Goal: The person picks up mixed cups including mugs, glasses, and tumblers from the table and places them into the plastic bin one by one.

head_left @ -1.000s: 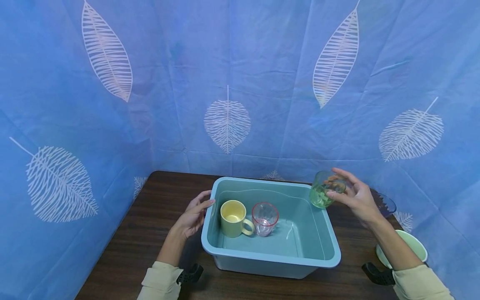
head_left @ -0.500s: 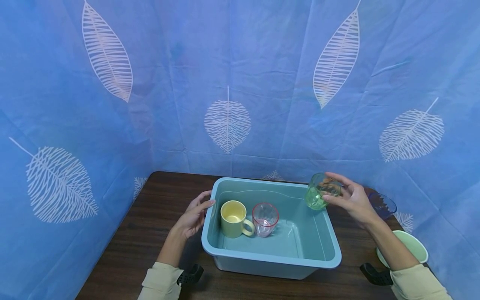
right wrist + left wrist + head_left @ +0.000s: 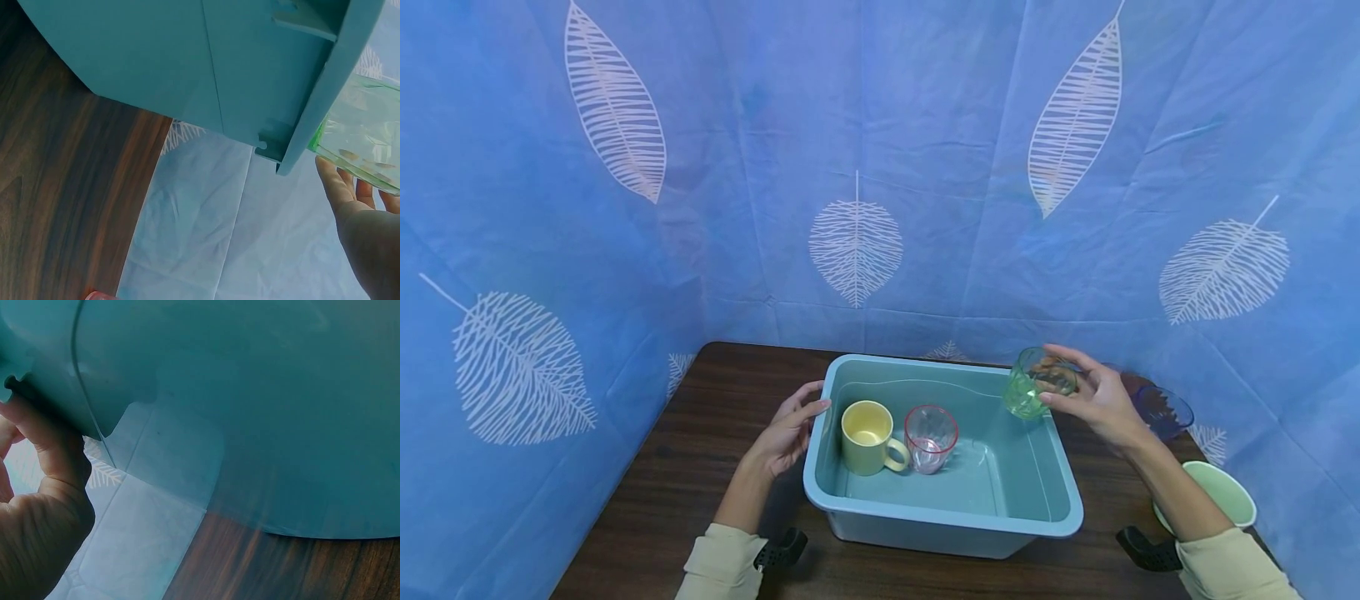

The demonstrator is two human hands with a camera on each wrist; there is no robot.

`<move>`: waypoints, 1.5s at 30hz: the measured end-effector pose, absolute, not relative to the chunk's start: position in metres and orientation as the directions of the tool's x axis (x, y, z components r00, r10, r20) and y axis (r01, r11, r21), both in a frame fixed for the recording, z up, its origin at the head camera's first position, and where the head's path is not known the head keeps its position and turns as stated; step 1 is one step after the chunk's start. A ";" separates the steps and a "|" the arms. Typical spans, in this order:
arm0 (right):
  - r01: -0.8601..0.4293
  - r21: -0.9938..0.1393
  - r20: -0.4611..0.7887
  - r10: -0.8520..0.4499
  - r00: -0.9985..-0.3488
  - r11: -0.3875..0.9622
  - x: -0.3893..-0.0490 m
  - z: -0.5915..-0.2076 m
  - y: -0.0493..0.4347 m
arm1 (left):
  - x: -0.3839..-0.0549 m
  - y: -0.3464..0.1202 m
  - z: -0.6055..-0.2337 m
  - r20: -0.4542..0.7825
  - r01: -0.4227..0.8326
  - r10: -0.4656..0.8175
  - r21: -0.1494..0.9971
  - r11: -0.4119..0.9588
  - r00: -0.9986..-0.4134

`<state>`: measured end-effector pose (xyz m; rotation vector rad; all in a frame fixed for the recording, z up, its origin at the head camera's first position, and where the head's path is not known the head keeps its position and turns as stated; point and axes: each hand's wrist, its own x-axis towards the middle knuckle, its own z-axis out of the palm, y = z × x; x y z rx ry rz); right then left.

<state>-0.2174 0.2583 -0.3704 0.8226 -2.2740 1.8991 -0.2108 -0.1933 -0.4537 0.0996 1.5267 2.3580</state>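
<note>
My left hand (image 3: 782, 429) holds the left rim of a light blue plastic basin (image 3: 940, 515), thumb on the edge. In the left wrist view its curled fingers show at the basin's rim. Over the basin's far right corner, my right hand (image 3: 1101, 407) grips a clear green drinking glass (image 3: 1024, 390), tilted, with its base toward the basin. The right wrist view shows the green glass (image 3: 365, 128) beside the rim, fingers along its lower side. Inside the basin, a yellow mug (image 3: 859, 452) stands upright at the left, handle to the right. Close by it is a clear red-rimmed glass (image 3: 931, 437).
A dark blue see-through vessel (image 3: 1165, 410) stands on the dark wooden table (image 3: 655, 500) beyond my right wrist. A pale green bowl (image 3: 1221, 486) sits nearer, partly hidden by my right forearm. A blue leaf-patterned cloth (image 3: 730, 208) hangs behind the table.
My right hand has moved a little left with the green glass, bringing it farther over the basin's rim. The left hand and basin stay in place.
</note>
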 end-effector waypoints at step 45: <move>-0.503 -0.853 0.394 -0.459 -0.796 0.140 -0.216 -0.369 0.245 | -0.211 -0.194 -0.453 -0.156 -0.256 0.287 0.899 -0.354 -0.945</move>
